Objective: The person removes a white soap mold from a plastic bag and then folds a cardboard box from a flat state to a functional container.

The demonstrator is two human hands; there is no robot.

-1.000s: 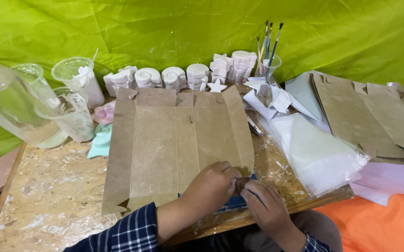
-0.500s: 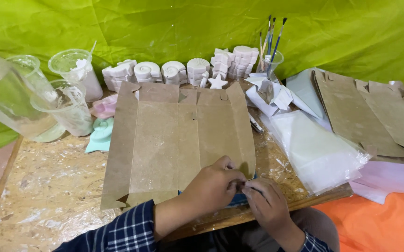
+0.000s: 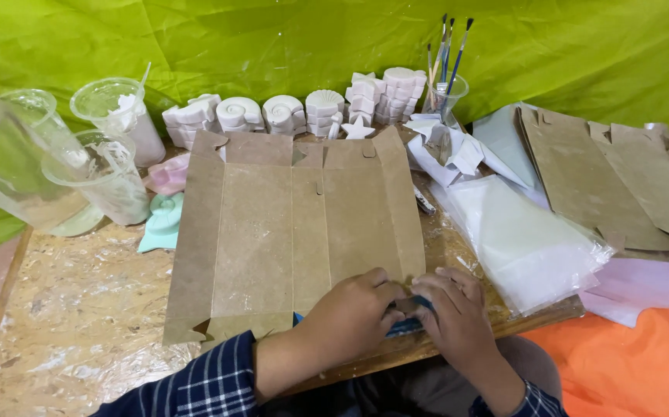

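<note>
A flat, unfolded brown cardboard box blank (image 3: 288, 224) lies on the chipboard table (image 3: 64, 309). Both hands work at its near right corner. My left hand (image 3: 353, 316) presses on the blank's lower edge with its fingers curled. My right hand (image 3: 458, 313) meets it from the right, fingertips pinching the same corner. A small blue thing (image 3: 404, 326) shows between and under the hands; what it is I cannot tell. Dark checked sleeves cover both forearms.
White plaster shell and star casts (image 3: 303, 112) line the back edge. Clear plastic cups (image 3: 110, 174) stand at the left, a cup of paintbrushes (image 3: 446, 85) at the back. More cardboard blanks (image 3: 620, 181) and a stack of clear bags (image 3: 519, 239) lie to the right. Green cloth hangs behind.
The hands stay at the blank's near right corner, fingers shifting slightly closer together. The camera has tilted a little; nothing else has moved.
</note>
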